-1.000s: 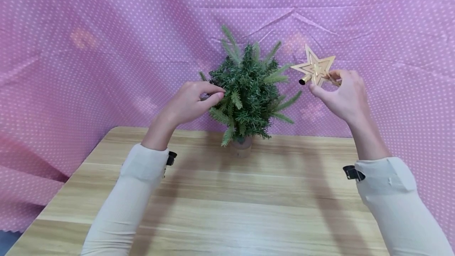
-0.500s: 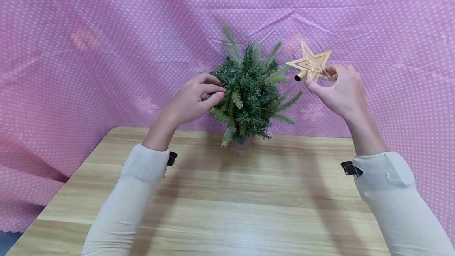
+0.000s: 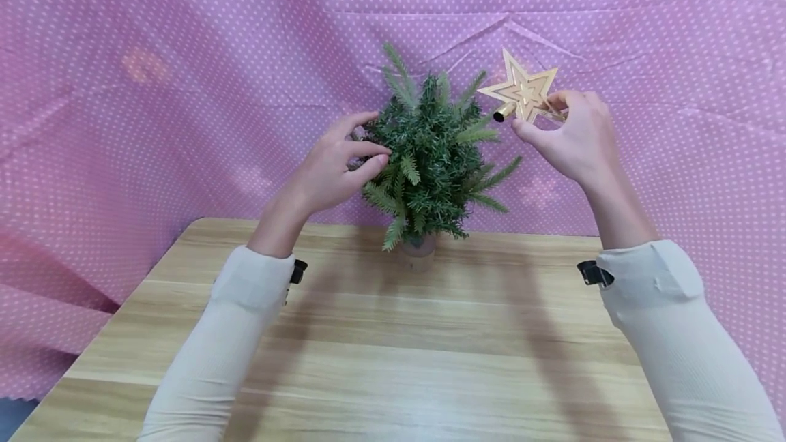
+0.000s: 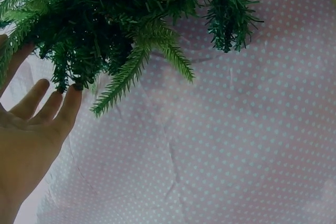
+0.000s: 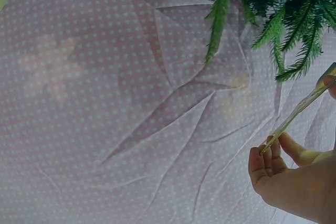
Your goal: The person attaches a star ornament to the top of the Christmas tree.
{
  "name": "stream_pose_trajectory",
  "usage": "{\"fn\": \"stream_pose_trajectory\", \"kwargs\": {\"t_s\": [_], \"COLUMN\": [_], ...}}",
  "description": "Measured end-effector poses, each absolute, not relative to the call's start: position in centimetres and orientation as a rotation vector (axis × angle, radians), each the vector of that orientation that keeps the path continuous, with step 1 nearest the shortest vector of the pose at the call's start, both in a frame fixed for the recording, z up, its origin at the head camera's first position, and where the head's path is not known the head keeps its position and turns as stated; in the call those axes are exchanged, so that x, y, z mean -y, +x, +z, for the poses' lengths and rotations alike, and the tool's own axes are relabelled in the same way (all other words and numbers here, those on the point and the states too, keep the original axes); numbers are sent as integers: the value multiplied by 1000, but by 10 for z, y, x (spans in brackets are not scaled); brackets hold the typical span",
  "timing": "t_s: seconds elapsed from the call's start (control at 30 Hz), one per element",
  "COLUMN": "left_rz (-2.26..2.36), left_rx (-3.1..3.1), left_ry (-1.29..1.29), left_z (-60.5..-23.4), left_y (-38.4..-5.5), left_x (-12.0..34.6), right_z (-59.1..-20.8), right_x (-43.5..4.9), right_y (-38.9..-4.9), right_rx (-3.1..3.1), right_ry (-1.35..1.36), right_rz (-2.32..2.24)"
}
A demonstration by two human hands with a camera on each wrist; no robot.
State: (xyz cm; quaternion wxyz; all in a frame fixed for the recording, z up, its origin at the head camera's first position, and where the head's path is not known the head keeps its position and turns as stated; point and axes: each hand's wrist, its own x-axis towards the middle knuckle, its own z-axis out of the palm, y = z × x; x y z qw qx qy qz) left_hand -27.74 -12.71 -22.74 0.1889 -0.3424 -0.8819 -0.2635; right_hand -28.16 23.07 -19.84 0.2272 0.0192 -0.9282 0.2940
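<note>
A small artificial Christmas tree [image 3: 432,155] with green branches stands upright in a short pot [image 3: 419,254] toward the back of the table. My left hand [image 3: 334,166] is at its left side, fingers spread and fingertips right at the branches. In the left wrist view the left hand's fingers [image 4: 68,109] reach up to the foliage. To the right of the tree, my right hand [image 3: 580,135] pinches a gold star tree topper [image 3: 524,89] between thumb and fingers. The topper's short tube, with a dark opening, points down and left. In the right wrist view the star [image 5: 294,116] shows edge-on.
The wooden table [image 3: 405,360] extends from under the tree toward me. A pink cloth [image 3: 258,53] with white dots hangs behind and beside it. Black straps [image 3: 594,273] sit at both sleeve cuffs.
My right hand has moved up and left with the star topper, nearer the tree's upper part. The left hand's fingers have spread apart against the branches. The tree stays in place.
</note>
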Motion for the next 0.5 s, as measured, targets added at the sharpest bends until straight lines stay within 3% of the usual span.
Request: {"fn": "stream_pose_trajectory", "kwargs": {"t_s": [0.5], "left_rz": [-675], "left_rx": [2553], "left_ry": [-944], "left_z": [-225], "left_y": [-277], "left_x": [127], "right_z": [-180], "right_x": [-205], "right_y": [-290], "right_rx": [2582], "right_ry": [96], "right_rz": [816]}}
